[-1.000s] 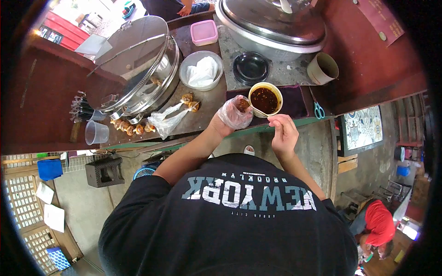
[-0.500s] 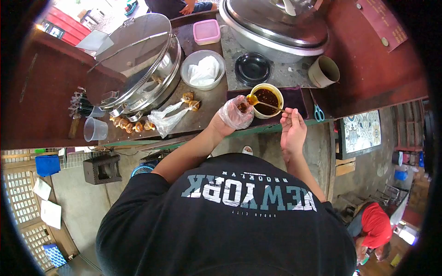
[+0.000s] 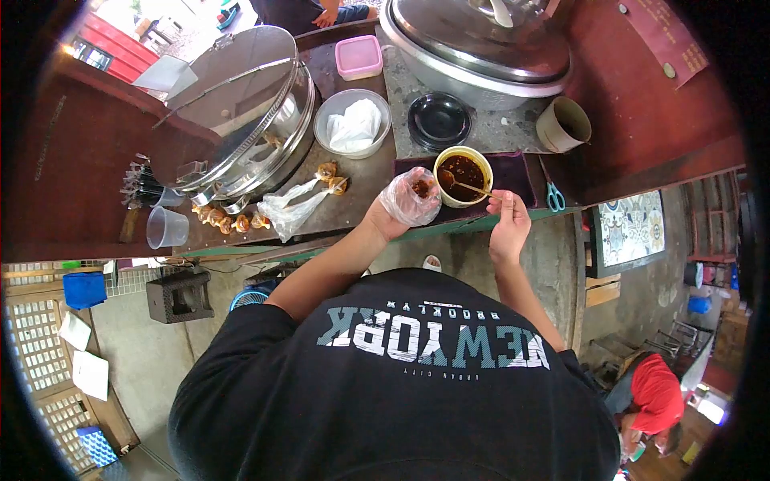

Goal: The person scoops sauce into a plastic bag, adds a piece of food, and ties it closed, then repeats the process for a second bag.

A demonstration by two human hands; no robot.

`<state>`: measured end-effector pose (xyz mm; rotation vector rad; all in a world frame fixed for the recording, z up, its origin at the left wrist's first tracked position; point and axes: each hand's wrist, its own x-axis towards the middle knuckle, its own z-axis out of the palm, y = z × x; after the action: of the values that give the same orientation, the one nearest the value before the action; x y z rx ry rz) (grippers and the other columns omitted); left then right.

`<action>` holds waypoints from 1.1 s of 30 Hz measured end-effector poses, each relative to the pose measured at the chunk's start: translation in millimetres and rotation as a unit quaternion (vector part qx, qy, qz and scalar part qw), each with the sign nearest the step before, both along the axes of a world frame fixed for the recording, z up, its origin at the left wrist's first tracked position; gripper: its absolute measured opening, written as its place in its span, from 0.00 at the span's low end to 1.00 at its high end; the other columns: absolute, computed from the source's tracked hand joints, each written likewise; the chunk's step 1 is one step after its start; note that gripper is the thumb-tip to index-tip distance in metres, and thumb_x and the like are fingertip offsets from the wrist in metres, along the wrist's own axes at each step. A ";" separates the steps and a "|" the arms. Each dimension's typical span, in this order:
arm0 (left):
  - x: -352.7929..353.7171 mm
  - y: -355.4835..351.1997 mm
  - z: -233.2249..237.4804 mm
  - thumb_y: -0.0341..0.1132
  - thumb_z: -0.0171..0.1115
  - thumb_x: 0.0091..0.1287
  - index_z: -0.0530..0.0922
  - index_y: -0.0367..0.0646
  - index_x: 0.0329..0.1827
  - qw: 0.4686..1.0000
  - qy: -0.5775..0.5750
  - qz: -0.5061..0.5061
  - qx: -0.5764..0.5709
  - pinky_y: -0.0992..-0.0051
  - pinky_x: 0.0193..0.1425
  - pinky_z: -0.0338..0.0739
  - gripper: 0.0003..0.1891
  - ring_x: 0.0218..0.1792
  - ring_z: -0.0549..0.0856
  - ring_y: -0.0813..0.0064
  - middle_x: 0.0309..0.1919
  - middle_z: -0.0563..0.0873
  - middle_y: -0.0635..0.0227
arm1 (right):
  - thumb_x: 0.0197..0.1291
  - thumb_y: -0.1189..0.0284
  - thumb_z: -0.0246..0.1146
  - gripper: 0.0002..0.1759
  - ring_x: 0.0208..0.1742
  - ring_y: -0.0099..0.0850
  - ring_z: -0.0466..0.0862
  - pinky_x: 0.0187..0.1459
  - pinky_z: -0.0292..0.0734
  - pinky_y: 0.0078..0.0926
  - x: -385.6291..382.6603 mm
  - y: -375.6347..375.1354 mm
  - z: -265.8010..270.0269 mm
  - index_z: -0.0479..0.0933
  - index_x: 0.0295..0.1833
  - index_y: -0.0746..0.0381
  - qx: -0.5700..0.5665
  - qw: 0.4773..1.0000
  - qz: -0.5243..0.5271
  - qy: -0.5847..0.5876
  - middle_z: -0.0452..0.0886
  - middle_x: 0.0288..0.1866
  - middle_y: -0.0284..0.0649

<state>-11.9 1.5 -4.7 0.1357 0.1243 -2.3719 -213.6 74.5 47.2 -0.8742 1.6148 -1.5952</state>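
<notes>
My left hand (image 3: 388,218) is closed around a small clear plastic bag (image 3: 415,207), its mouth spread and some dark sauce with bits inside. Just right of it stands a pale tub (image 3: 482,155) of dark brown sauce (image 3: 467,168) with flecks in it. Between thumb and fingers, my right hand (image 3: 508,228) pinches the handle of a spoon (image 3: 475,189); the spoon's bowl is in the sauce. Tied plastic bags (image 3: 289,210) with brown sauce in their ends lie to the left on the counter.
A white-lined bowl (image 3: 321,128), pink-lidded box (image 3: 358,56), black plate (image 3: 439,120) and large lidded pot (image 3: 481,48) stand behind. Left are a round steel container (image 3: 293,144) and plastic cup (image 3: 167,227); right, scissors (image 3: 554,196) and a brown container (image 3: 553,128). Other people are farther off.
The spoon has moved from the bag's mouth to the right and down into the sauce tub. My left hand keeps the bag in nearly the same place.
</notes>
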 end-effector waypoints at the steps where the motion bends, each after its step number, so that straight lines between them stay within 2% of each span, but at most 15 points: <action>1: -0.2 -1.2 -0.7 0.36 0.55 0.66 0.77 0.40 0.50 1.000 0.000 -0.004 0.006 0.56 0.55 0.76 0.13 0.47 0.79 0.56 0.43 0.81 0.56 | 0.70 0.66 0.52 0.16 0.34 0.22 0.77 0.39 0.74 0.21 -0.4 -0.4 -3.4 0.77 0.41 0.67 -0.004 0.999 -0.015 -0.042 0.80 0.36 0.36; 6: 0.5 -0.6 -1.1 0.36 0.56 0.66 0.77 0.40 0.49 1.000 -0.020 0.002 0.011 0.56 0.53 0.77 0.13 0.47 0.79 0.56 0.43 0.81 0.56 | 0.69 0.66 0.54 0.15 0.35 0.22 0.77 0.38 0.74 0.21 -2.7 -1.2 -8.4 0.77 0.40 0.67 -0.012 0.976 -0.074 -0.204 0.81 0.36 0.36; 8: 0.2 -2.6 -9.3 0.37 0.57 0.65 0.77 0.40 0.50 1.000 -0.016 -0.003 -0.001 0.56 0.54 0.77 0.13 0.48 0.79 0.56 0.44 0.80 0.56 | 0.69 0.66 0.54 0.14 0.35 0.22 0.77 0.38 0.74 0.20 -4.1 1.0 -6.1 0.77 0.41 0.67 -0.020 0.977 -0.072 -0.200 0.81 0.36 0.36; 11: -1.7 2.7 17.6 0.35 0.54 0.67 0.78 0.39 0.44 0.999 -0.036 -0.003 -0.019 0.61 0.52 0.77 0.10 0.44 0.81 0.61 0.39 0.82 0.60 | 0.68 0.66 0.54 0.14 0.34 0.22 0.77 0.38 0.74 0.20 -9.8 1.9 -14.1 0.77 0.41 0.67 -0.036 0.978 -0.064 -0.196 0.81 0.37 0.37; 14: -2.9 4.4 21.8 0.35 0.54 0.68 0.78 0.39 0.43 0.998 -0.045 0.007 -0.035 0.62 0.52 0.77 0.10 0.44 0.81 0.62 0.39 0.82 0.60 | 0.68 0.67 0.54 0.13 0.34 0.21 0.77 0.38 0.74 0.20 -11.4 2.2 -16.0 0.77 0.41 0.66 -0.043 0.977 -0.067 -0.195 0.81 0.36 0.36; 20: -3.4 1.4 17.6 0.35 0.55 0.67 0.78 0.39 0.42 0.999 -0.047 -0.002 -0.010 0.63 0.52 0.78 0.09 0.43 0.81 0.62 0.37 0.82 0.60 | 0.68 0.66 0.54 0.14 0.34 0.21 0.77 0.38 0.73 0.19 -9.7 1.3 -4.7 0.77 0.41 0.67 -0.038 0.978 -0.071 -0.191 0.80 0.36 0.36; 23: -1.3 -2.5 -9.5 0.37 0.54 0.68 0.75 0.41 0.51 1.000 0.015 -0.012 0.008 0.56 0.56 0.75 0.13 0.48 0.78 0.58 0.46 0.79 0.58 | 0.69 0.66 0.54 0.14 0.34 0.21 0.76 0.38 0.73 0.19 -5.5 2.2 5.4 0.77 0.41 0.67 -0.048 0.977 -0.052 -0.200 0.80 0.35 0.36; 30: 0.4 2.7 -3.0 0.36 0.51 0.69 0.73 0.42 0.54 1.000 0.000 0.008 0.024 0.55 0.58 0.73 0.14 0.50 0.76 0.54 0.50 0.76 0.53 | 0.70 0.66 0.52 0.15 0.34 0.21 0.76 0.38 0.73 0.19 15.8 4.5 21.0 0.77 0.41 0.66 -0.042 0.983 -0.013 -0.177 0.80 0.35 0.36; 33: 0.4 4.1 -4.7 0.36 0.50 0.69 0.72 0.42 0.55 1.000 -0.014 0.022 0.009 0.55 0.58 0.73 0.14 0.50 0.76 0.53 0.50 0.76 0.52 | 0.70 0.66 0.51 0.15 0.33 0.20 0.75 0.39 0.72 0.18 19.4 8.2 22.1 0.77 0.41 0.66 -0.029 0.997 0.036 -0.061 0.80 0.34 0.35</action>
<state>-11.5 5.6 -9.4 0.1722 0.1340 -2.3242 -194.2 82.7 69.2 -0.8392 1.4434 -1.6213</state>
